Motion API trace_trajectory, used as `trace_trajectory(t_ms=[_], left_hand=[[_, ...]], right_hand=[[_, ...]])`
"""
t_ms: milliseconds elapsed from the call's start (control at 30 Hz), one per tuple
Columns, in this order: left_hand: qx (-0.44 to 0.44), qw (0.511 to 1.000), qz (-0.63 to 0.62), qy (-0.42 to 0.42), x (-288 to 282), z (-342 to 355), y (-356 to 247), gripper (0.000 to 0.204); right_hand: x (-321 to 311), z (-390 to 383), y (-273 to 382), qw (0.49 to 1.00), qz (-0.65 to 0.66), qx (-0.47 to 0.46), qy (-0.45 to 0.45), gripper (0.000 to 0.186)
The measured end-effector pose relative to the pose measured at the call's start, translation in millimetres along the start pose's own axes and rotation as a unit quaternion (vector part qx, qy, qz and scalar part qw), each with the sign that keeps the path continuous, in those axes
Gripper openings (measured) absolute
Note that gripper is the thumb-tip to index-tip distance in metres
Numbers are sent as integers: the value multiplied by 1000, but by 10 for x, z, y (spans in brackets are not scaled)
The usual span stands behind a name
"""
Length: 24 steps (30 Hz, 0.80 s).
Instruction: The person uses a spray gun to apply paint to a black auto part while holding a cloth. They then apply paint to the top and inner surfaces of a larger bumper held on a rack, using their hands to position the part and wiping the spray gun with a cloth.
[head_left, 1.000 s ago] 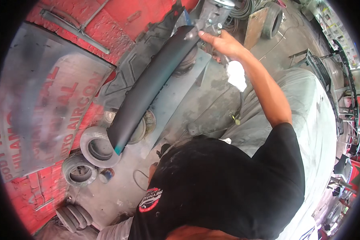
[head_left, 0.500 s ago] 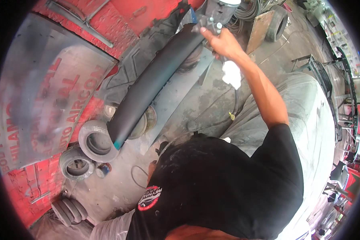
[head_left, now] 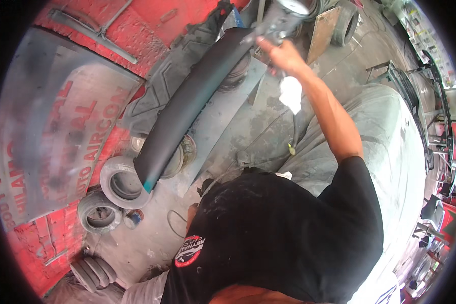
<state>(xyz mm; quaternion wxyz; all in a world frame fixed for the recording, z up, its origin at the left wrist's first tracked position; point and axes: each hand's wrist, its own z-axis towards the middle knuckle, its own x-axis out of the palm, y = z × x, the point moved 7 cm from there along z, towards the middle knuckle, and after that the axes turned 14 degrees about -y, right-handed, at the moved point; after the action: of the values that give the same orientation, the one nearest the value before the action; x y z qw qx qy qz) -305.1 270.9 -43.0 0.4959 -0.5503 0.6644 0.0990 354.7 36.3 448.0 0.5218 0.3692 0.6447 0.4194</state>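
Observation:
My right hand [head_left: 287,57], blurred by motion, is wrapped round a spray gun [head_left: 277,25] with a pale-topped cup. The gun is at the far end of a long, dark, curved car body panel [head_left: 187,101], its nozzle end close to the panel's edge. A teal patch shows at the panel's near corner. Below my gripping hand hangs something white [head_left: 291,95], overexposed. Of my left hand [head_left: 191,211], only a sliver of skin shows beside my black shirt; its fingers are hidden, and I cannot see what it holds.
Tyres [head_left: 124,182] and a small can [head_left: 133,219] stand on the floor at left. A printed board [head_left: 61,131] leans against the red wall [head_left: 152,30]. Pale sheeting [head_left: 375,137] covers a large shape at right. A hose [head_left: 299,129] hangs beside it.
The spray gun has tilted and shifted slightly right, with my right hand still round it. The whole view has shifted a little. My left hand looks unchanged.

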Motion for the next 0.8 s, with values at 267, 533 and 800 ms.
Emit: trace_trajectory(t_ms=[267,533,800], left_hand=[[-58,998,17,18,-52,-126,-30,45],[-43,999,5,29,-581,-278,-826,32],[-33,998,-15,-60,-612,-530,-863,29]], right_hand=[[-574,540,-516,984,-22,-6,-176,65],[686,-956,205,980,-54,5,191,60],[1105,-1205,439,948,-27,12,318,57]])
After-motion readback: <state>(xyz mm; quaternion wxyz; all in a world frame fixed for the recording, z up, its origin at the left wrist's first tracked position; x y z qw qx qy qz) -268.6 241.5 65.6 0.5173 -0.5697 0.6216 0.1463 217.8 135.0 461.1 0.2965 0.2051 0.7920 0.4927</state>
